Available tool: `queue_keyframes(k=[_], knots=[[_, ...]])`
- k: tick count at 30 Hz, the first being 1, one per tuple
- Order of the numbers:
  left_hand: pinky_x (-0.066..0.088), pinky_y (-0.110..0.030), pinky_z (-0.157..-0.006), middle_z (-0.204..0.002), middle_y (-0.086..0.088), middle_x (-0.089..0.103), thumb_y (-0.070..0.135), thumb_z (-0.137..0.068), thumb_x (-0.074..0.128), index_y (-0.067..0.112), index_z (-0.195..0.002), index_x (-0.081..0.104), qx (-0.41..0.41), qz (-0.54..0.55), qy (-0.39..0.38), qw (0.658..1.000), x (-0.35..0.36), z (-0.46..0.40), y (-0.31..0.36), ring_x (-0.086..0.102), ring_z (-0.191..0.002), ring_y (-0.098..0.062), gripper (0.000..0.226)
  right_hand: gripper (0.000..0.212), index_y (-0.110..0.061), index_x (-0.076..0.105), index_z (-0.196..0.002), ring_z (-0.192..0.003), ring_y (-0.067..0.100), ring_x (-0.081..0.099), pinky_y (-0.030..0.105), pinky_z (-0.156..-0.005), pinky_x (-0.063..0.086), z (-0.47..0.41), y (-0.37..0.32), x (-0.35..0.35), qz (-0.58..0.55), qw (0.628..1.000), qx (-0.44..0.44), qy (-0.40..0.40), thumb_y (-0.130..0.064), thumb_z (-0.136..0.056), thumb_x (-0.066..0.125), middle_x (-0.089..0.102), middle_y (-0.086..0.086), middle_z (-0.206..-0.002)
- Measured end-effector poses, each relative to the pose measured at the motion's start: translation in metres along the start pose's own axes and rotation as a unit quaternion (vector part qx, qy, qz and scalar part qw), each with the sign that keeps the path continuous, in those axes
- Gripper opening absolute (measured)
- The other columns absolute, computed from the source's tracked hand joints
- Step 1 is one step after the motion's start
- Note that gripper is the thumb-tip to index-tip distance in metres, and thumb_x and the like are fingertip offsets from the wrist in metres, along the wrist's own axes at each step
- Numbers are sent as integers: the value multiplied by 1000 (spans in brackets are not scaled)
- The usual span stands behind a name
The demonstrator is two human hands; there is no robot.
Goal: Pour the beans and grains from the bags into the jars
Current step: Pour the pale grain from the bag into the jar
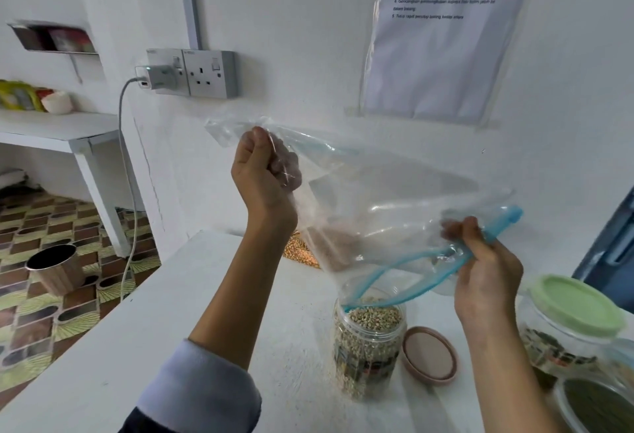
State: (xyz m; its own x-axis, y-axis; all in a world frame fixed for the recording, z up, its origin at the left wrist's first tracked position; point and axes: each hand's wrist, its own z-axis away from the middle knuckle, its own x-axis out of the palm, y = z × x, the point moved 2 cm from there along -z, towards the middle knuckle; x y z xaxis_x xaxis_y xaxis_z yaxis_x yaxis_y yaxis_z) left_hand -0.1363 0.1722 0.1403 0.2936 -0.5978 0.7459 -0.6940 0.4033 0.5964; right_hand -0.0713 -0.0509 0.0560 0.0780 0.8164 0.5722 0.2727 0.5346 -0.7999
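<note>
A clear zip bag (387, 199) with a blue seal strip hangs tilted over an open plastic jar (368, 340) filled with pale grains. The bag looks almost empty. My left hand (264, 165) grips the bag's bottom corner, raised high. My right hand (487, 268) pinches the blue zip edge at the mouth, which dips into the jar's opening. The jar's pink lid (429, 353) lies on the table just right of it.
A jar with a green lid (576, 305) stands at the right, another open jar (597, 405) with dark green contents below it. A bag of orange grains (300, 252) lies behind my left forearm. The white table (137, 347) ends at the left; a bin (55, 268) stands on the floor.
</note>
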Motion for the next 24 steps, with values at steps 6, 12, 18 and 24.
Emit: queue_keyframes(k=[6,12,18,24], knots=[[18,-13,-38,-48,5,33,14,-102,41,15,-61,41,-4,14,-12,1000,6,2,-4,28,-39,-6,41,19,-13,67,-72,-67,8,62,22,-73,50,-2,-1,-3,2,1000,-4,23,-11,-90,62,72,-3,-68],[19,-13,-36,-48,5,34,14,-102,40,15,-61,41,-3,9,-16,1000,10,-1,-6,27,-37,-5,41,15,-12,67,-76,-63,5,62,18,-66,52,-4,-2,-3,3,999,-2,37,-11,-91,62,72,-5,-66],[20,-11,-36,-50,6,36,13,-102,40,15,-60,41,-8,16,-20,1000,11,-2,-9,25,-39,-5,42,14,-13,66,-77,-61,4,59,22,-69,51,-8,0,-5,15,999,4,48,-15,-90,63,71,-6,-66],[19,-11,-37,-50,6,38,13,-102,40,16,-59,43,-8,4,-18,1000,12,-3,-9,27,-39,-5,43,26,-14,70,-65,-63,4,58,19,-69,49,-6,-1,-4,17,997,-6,74,-16,-91,63,71,-8,-64]])
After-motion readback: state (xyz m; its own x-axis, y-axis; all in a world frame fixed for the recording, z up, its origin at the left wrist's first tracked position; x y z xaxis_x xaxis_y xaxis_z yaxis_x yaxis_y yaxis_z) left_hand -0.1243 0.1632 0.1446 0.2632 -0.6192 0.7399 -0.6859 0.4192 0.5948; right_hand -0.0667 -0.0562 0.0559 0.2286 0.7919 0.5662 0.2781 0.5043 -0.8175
